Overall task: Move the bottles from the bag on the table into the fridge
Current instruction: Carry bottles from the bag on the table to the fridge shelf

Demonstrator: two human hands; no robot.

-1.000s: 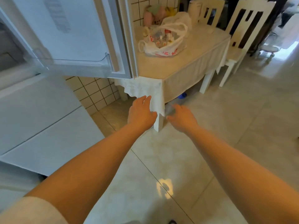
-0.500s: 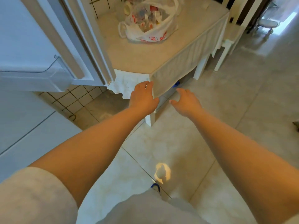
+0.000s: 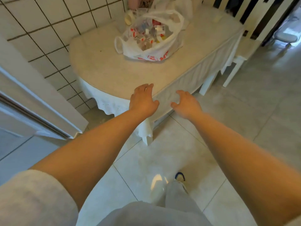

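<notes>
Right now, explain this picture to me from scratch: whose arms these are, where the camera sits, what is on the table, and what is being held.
There is no machine here. A person wears a wide-angle camera on the head, looking forward and down, so the two bare arms are that person's own.

The left hand and the right hand reach toward the near edge of the table. Both hands have relaxed fingers and hold nothing.

On the table lies a white plastic bag with red print, its mouth open, with small bottles showing inside. The bag is well beyond the hands, untouched.

At the left is the white fridge door, beside a tiled wall. A white chair stands at the table's far end.
</notes>
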